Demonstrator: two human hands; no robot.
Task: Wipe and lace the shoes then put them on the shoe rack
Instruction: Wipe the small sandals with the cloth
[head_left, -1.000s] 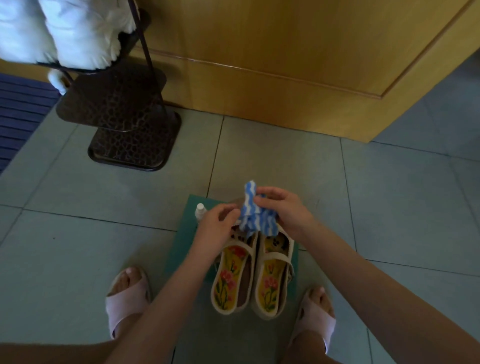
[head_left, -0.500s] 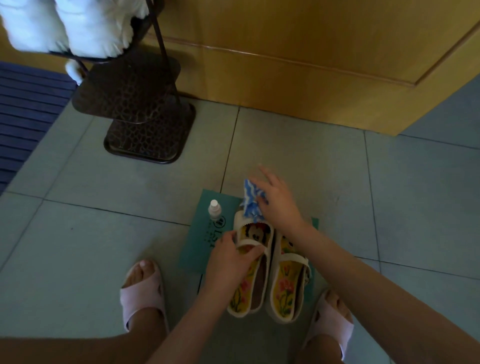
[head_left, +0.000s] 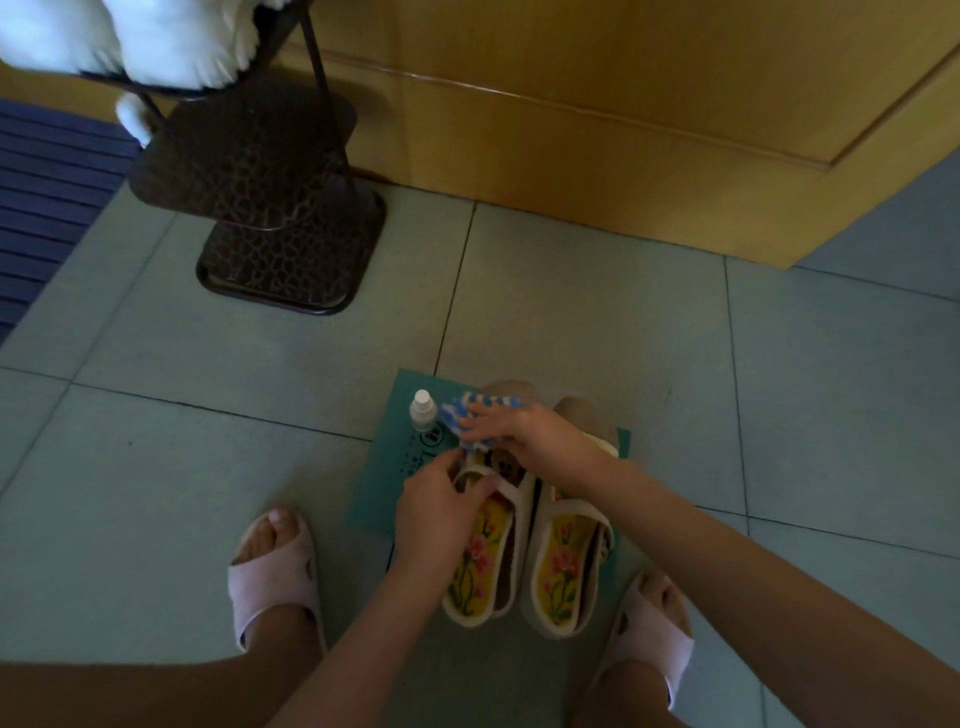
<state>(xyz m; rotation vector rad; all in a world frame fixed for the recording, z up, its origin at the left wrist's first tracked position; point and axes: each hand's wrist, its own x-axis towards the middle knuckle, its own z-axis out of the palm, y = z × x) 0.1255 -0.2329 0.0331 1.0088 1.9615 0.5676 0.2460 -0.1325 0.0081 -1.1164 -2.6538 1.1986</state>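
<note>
Since 0.5 s ago the right hand (head_left: 514, 434) has dropped: its flat, straight fingers now press the striped cloth (head_left: 470, 413) onto the toe of the left shoe (head_left: 485, 551), so wiping has probably begun. The left hand (head_left: 441, 512) still curls round that shoe's strap, steadying it. It sits beside the right shoe (head_left: 563, 561) on the green mat (head_left: 382, 488), with the shoe rack (head_left: 291, 260) far left. 1 s ago both hands held the cloth aloft.

Shoes (head_left: 563, 571) side by side on mat (head_left: 384, 483); cloth (head_left: 485, 401) on left toe; bottle (head_left: 422, 410) just left of cloth; rack (head_left: 280, 249) behind, leftward.
</note>
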